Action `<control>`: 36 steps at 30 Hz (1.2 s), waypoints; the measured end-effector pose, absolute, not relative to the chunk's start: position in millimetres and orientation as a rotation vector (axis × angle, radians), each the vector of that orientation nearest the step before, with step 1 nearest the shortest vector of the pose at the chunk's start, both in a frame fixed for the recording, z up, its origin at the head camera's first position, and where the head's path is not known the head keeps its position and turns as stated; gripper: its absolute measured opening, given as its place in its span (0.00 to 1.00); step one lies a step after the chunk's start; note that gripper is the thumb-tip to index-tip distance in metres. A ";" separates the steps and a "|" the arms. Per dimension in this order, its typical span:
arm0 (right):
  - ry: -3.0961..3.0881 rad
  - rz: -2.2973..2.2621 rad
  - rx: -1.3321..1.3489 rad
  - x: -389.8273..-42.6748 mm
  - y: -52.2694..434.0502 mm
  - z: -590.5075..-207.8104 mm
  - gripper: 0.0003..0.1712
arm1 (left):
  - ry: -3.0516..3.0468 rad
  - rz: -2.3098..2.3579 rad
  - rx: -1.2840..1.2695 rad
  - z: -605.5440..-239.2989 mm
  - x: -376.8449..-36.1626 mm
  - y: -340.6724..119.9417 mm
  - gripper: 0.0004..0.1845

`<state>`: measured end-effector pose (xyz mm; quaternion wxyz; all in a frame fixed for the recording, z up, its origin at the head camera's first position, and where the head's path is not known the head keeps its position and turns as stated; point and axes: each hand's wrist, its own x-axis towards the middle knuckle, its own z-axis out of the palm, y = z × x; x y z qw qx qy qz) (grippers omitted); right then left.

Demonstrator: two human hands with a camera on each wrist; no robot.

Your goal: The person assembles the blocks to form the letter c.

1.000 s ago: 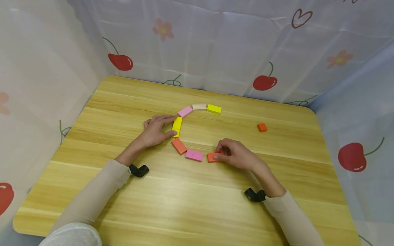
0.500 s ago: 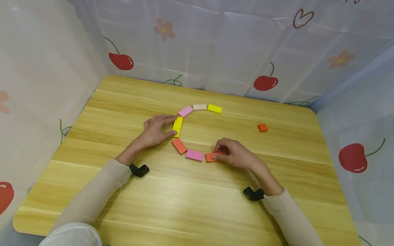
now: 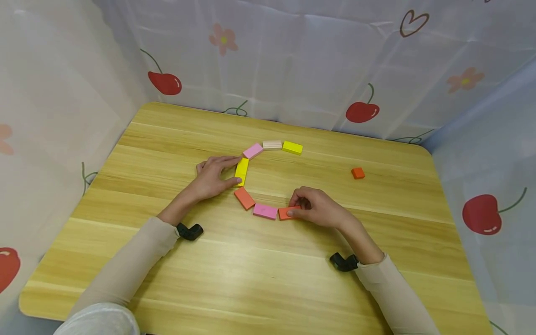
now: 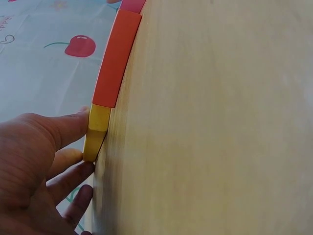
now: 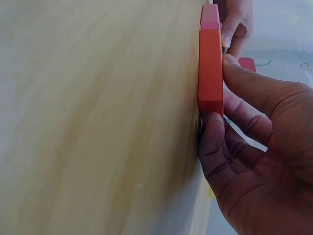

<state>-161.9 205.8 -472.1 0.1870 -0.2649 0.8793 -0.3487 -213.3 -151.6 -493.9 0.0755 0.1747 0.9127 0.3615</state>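
Several flat blocks lie in a curved chain on the wooden table (image 3: pixel 268 279). My left hand (image 3: pixel 234 170) pinches the yellow block (image 3: pixel 241 171) between thumb and forefinger. In the left wrist view the thumb (image 4: pixel 58 127) presses that yellow block (image 4: pixel 96 132), which meets an orange block (image 4: pixel 115 61). My right hand (image 3: pixel 293 208) pinches the orange block (image 3: pixel 286 213) at the chain's near end, against a pink block (image 3: pixel 265 211). The right wrist view shows that orange block (image 5: pixel 211 68) flat on the table, thumb and fingers on opposite sides, with the pink block (image 5: pixel 210 17) beyond.
Further along the chain lie an orange block (image 3: pixel 244 198), a pink block (image 3: pixel 253 150), a beige block (image 3: pixel 272 144) and a yellow block (image 3: pixel 291 148). A small orange cube (image 3: pixel 358 173) sits alone at the right. Cherry-print curtains (image 3: pixel 293 70) wall the table's far and side edges.
My right hand has slid the orange block slightly left, closing its gap to the pink block. The left hand has stayed on the yellow block.
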 end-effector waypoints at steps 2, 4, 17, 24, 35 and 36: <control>2.473 -0.985 -0.749 -161.7 205.2 -471.7 0.10 | 2.738 1.084 0.526 -493.9 -213.2 -151.5 0.37; 2.474 -0.987 -0.747 -161.2 204.6 -471.0 0.10 | 2.739 1.086 0.526 -494.0 -213.2 -151.5 0.37; 2.472 -1.073 -0.662 -159.0 228.6 -472.2 0.10 | 2.732 1.083 0.519 -493.3 -213.8 -150.4 0.37; 2.615 -1.053 -0.523 -164.4 275.0 -467.4 0.16 | 2.735 1.080 0.516 -492.7 -213.4 -151.5 0.37; 2.829 -1.096 -0.146 -179.9 336.4 -454.2 0.26 | 2.738 1.085 0.529 -495.3 -214.6 -153.1 0.38; 2.826 -1.104 -0.130 -181.0 338.4 -453.9 0.26 | 2.740 1.084 0.532 -495.3 -214.8 -153.2 0.38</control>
